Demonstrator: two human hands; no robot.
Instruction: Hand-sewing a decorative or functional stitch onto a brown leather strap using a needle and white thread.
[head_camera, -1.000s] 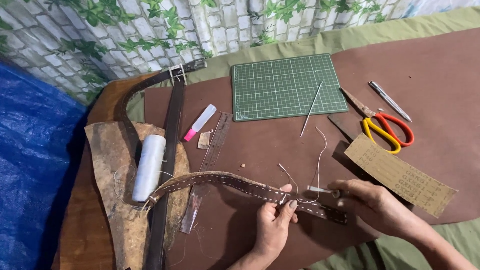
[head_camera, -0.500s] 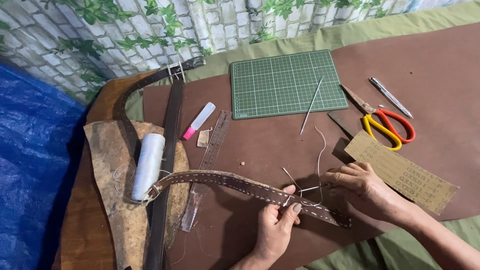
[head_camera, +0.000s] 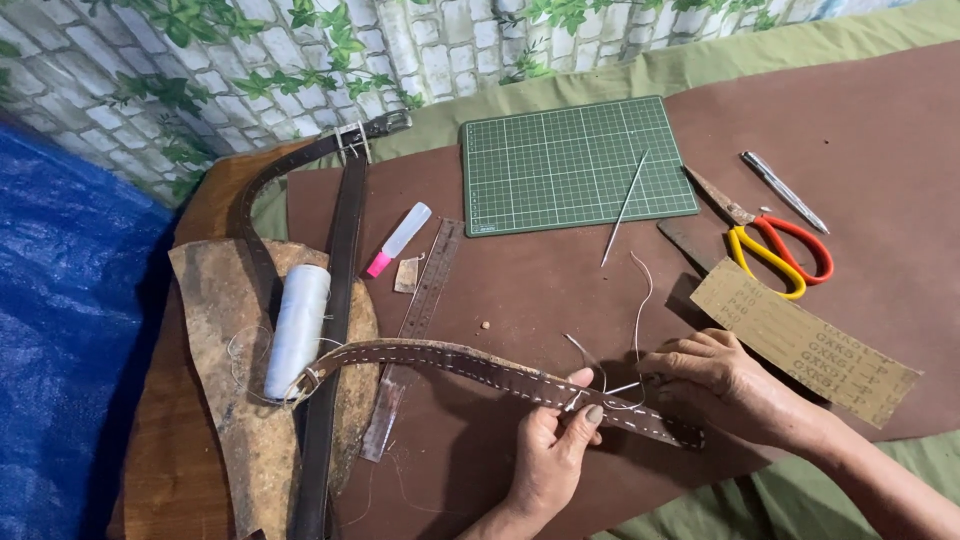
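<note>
- While we stitch, our left hand (head_camera: 555, 450) pinches the brown strap (head_camera: 480, 370) near the counter's (head_camera: 900, 130) near edge, steadying the seam.
- Our right hand (head_camera: 715, 385) grips the white thread (head_camera: 640, 310), keeping it taut.
- Farther off, scissors (head_camera: 770, 245) and cutting mat (head_camera: 570, 165) lie within reach.

Worktop under a brown leather sheet (head_camera: 880, 130)

Green cutting mat (head_camera: 570, 165) upper centre, awl (head_camera: 624, 208) at its edge; scissors (head_camera: 770, 240) and sandpaper strip (head_camera: 805, 342) right; clear ruler (head_camera: 415, 335) and white thread spool (head_camera: 297, 328) left.
</note>
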